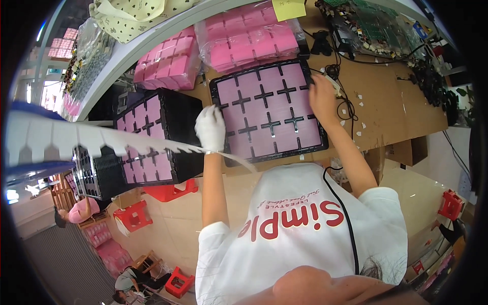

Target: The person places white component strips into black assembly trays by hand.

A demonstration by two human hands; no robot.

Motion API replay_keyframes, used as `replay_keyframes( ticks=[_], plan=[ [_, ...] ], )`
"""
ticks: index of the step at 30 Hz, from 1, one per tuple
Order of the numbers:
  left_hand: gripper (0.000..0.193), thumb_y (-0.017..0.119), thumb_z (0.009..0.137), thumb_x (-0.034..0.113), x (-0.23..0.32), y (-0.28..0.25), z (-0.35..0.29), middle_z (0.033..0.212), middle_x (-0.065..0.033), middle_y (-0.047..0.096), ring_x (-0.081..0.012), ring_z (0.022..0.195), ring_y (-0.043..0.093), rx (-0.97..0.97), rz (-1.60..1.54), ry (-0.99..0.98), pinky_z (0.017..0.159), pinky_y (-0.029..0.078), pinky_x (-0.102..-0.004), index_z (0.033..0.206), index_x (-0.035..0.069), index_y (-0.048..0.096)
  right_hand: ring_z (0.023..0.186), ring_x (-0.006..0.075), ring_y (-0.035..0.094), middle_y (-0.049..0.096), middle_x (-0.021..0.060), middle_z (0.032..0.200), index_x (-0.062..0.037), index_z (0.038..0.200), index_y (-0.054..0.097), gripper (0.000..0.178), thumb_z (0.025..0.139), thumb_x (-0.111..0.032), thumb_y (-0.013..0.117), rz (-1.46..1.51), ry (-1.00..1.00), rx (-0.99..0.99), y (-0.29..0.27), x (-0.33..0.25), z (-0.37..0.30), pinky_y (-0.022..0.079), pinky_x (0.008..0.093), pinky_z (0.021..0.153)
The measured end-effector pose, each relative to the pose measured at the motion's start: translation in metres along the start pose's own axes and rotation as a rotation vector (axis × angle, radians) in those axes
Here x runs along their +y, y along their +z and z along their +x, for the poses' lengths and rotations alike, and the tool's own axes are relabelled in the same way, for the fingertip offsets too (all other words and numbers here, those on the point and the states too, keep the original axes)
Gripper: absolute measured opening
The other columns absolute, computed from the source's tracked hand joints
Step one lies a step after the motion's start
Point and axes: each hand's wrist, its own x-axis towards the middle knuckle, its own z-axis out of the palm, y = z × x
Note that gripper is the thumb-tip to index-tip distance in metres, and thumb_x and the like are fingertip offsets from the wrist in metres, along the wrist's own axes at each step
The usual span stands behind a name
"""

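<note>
A black tray (pixel 301 152) filled with pink foam pads and black cross-shaped dividers lies on the bench in front of me. My left hand (pixel 210 128), in a white glove, has its fingers curled at the tray's left side. On the opposite side, my bare right hand (pixel 322 97) bends its fingers over the tray's right edge, fingertips partly hidden. Left of my gloved hand stands a deep stack of black trays (pixel 185 122), its top also showing pink pads. A pale toothed strip (pixel 101 138) crosses close to the camera, overlapping my left wrist.
Plastic-wrapped pink foam blocks (pixel 251 46) and another pink bundle (pixel 170 61) sit behind the tray. Black cables (pixel 346 96) and circuit boards (pixel 371 25) cover the right back of the cardboard-topped bench (pixel 391 114). Red stools (pixel 133 216) and other people (pixel 84 209) are beyond, at left.
</note>
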Motion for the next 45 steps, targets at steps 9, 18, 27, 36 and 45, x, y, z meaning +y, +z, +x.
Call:
replay_keyframes(
  ticks=[9,18,27,36,45],
  plan=[
    [0.057,0.032,0.095,0.046,-0.004,0.075,0.031,0.143,-0.0115,0.042,-0.0232,0.133,0.038,-0.285,0.512,0.162,0.11,0.012,-0.0599,0.135,0.008,0.047,0.128,0.0176,0.044,0.051,0.0106,0.135,-0.0037,0.129,0.052,0.045,0.095,-0.031,0.041,-0.476,-0.193,-0.275,0.057,-0.004,0.022,0.012,0.0494,0.114],
    [0.047,0.052,0.089,0.027,-0.004,-0.009,-0.088,0.137,-0.0186,0.046,-0.0279,0.131,0.041,-0.539,0.135,0.529,0.109,0.018,-0.0563,0.13,0.004,0.047,0.118,0.0276,0.051,0.058,0.0134,0.122,-0.0012,0.112,0.061,0.03,0.087,-0.016,0.054,0.088,-0.528,-0.52,-0.062,-0.012,-0.074,0.031,0.0471,0.108],
    [0.031,0.063,0.085,0.024,-0.017,-0.019,-0.144,0.113,-0.0181,0.062,-0.0308,0.103,0.059,-0.204,-0.42,-0.482,0.094,0.043,-0.0359,0.106,0.001,0.067,0.138,0.0305,0.027,0.033,0.0195,0.146,0.0008,0.138,0.036,0.051,0.096,-0.028,0.04,0.257,0.095,-0.445,-0.053,0.008,-0.131,0.016,0.0413,0.115],
    [0.045,0.072,0.082,0.02,0.015,-0.053,-0.112,0.108,-0.0125,0.06,-0.0164,0.1,0.055,0.107,-0.871,-0.69,0.091,0.043,-0.0287,0.113,-0.006,0.054,0.142,0.0325,0.014,0.024,0.018,0.151,-0.0006,0.145,0.024,0.06,0.101,-0.04,0.024,0.105,0.352,-0.21,-0.022,0.027,-0.143,0.009,0.0396,0.115],
    [0.042,0.076,0.081,0.023,-0.173,-0.227,-0.054,0.098,-0.0082,0.062,-0.0146,0.086,0.058,0.8,-0.784,-0.749,0.081,0.048,-0.0283,0.109,-0.003,0.057,0.138,0.0288,0.026,0.031,0.0176,0.147,0.0023,0.142,0.03,0.055,0.102,-0.035,0.024,0.432,0.333,-0.127,-0.057,-0.023,-0.126,0.016,0.0373,0.114]
  ],
)
